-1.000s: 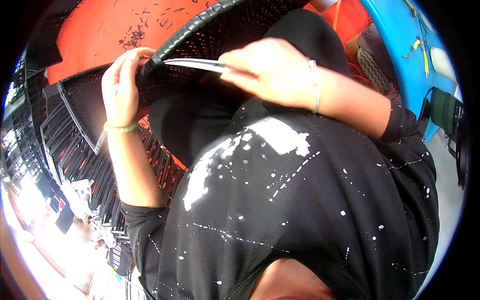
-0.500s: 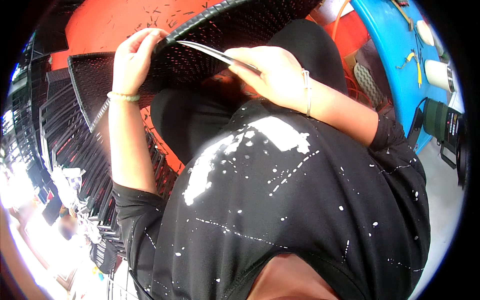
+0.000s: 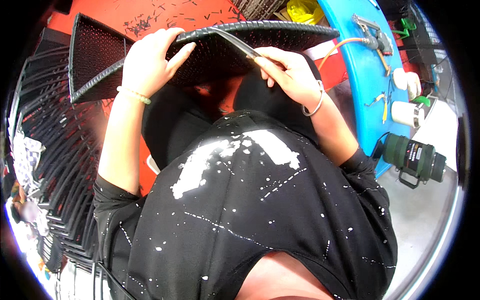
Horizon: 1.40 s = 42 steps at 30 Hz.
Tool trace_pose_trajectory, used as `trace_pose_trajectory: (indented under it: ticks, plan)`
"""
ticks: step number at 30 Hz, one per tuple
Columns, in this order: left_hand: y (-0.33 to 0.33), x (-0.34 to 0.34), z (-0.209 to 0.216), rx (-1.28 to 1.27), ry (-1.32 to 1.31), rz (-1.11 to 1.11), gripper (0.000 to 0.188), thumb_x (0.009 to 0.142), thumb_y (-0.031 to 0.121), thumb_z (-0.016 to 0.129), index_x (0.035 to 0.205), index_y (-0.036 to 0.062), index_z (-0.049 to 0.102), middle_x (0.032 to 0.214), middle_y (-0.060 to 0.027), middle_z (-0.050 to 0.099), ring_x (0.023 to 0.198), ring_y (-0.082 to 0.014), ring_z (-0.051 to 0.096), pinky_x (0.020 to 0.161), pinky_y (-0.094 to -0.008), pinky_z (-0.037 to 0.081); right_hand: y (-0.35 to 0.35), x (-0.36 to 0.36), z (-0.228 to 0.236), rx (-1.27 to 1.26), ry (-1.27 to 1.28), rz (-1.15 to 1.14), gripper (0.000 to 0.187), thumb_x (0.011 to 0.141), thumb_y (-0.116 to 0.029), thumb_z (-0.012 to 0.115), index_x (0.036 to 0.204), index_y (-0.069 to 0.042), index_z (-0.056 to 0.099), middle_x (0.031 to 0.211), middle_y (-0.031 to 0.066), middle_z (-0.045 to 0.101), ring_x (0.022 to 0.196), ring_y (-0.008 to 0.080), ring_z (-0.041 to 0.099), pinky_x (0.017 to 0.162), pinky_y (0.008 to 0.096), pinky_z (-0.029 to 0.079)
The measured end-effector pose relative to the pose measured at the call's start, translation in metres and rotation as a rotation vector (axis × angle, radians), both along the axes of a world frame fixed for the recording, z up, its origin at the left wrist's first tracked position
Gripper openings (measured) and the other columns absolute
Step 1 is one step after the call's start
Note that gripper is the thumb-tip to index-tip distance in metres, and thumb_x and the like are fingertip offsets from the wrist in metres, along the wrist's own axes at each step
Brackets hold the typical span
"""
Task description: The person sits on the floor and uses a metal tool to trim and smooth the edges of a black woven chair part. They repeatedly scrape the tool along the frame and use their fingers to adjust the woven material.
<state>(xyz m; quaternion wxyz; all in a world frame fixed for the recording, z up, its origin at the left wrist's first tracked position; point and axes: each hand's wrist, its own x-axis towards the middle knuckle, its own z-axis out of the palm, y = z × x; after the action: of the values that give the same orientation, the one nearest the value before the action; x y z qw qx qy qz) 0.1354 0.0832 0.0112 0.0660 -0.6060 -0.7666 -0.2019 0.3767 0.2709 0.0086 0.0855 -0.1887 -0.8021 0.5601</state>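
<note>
Head view: right hand (image 3: 294, 76) was closed on a slim curved tool (image 3: 237, 41), its tip at, perhaps touching, the wrapped rim (image 3: 280, 25) of a black woven panel (image 3: 212, 61) ahead of both hands. Left hand (image 3: 147, 65) lay over that rim, left of the tip, thumb spread; whether it pinched, I could not tell. Dark scraps (image 3: 136, 26) lay beyond it. My judgement: good work here meant bracing the rim firmly, fingers clear of the tip, angle shallow.

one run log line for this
left hand: on rim of black woven panel | right hand: holding curved tool, tip at rim
</note>
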Motion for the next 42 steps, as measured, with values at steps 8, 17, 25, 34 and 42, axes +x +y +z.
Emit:
trace_pose_trajectory:
  ticks: [8, 17, 25, 34, 42]
  plan:
    - [-0.007, 0.002, -0.013, 0.153, 0.11, 0.042, 0.033, 0.09, 0.035, 0.07, 0.106, 0.007, 0.065, 0.086, -0.0071, 0.064, 0.08, -0.0268, 0.064, 0.072, -0.038, 0.05, 0.007, -0.004, 0.035, 0.931, 0.092, 0.077, 0.019, 0.094, -0.02, 0.065, 0.108, -0.009, 0.07, 0.086, 0.0121, 0.07, 0.078, 0.0286, 0.069, 0.071, 0.0364, 0.055]
    - [-0.009, 0.004, -0.018, 0.222, 0.114, 0.082, 0.031, 0.087, 0.036, 0.071, 0.101, 0.0091, 0.064, 0.084, -0.0041, 0.063, 0.083, -0.0234, 0.063, 0.074, -0.036, 0.048, 0.017, -0.04, 0.089, 1.28, -0.205, 0.26, 0.041, 0.095, -0.046, 0.063, 0.078, -0.009, 0.066, 0.06, 0.0131, 0.06, 0.059, 0.0328, 0.063, 0.054, 0.0427, 0.049]
    - [-0.009, 0.004, -0.017, 0.182, 0.09, 0.108, 0.03, 0.087, 0.036, 0.071, 0.099, 0.0102, 0.064, 0.084, -0.0035, 0.063, 0.083, -0.0235, 0.063, 0.074, -0.0361, 0.049, 0.028, -0.071, 0.094, 1.351, -0.243, 0.461, 0.048, 0.092, -0.054, 0.062, 0.075, -0.01, 0.064, 0.06, 0.0128, 0.06, 0.06, 0.0339, 0.063, 0.056, 0.0435, 0.049]
    - [-0.009, 0.006, -0.014, 0.218, 0.089, 0.09, 0.03, 0.086, 0.035, 0.073, 0.099, 0.0091, 0.065, 0.084, -0.004, 0.062, 0.081, -0.0233, 0.062, 0.072, -0.0353, 0.047, 0.037, -0.083, 0.096, 1.3, -0.299, 0.535, 0.049, 0.093, -0.056, 0.059, 0.078, -0.01, 0.066, 0.064, 0.0137, 0.062, 0.064, 0.0347, 0.064, 0.059, 0.044, 0.05]
    - [-0.004, 0.011, -0.005, 0.253, 0.097, 0.048, 0.03, 0.085, 0.033, 0.073, 0.099, 0.008, 0.066, 0.084, -0.0037, 0.062, 0.08, -0.0234, 0.062, 0.071, -0.0346, 0.048, 0.037, -0.077, 0.094, 1.21, -0.198, 0.61, 0.046, 0.092, -0.054, 0.062, 0.08, -0.011, 0.068, 0.066, 0.0138, 0.062, 0.066, 0.0347, 0.064, 0.059, 0.0441, 0.05]
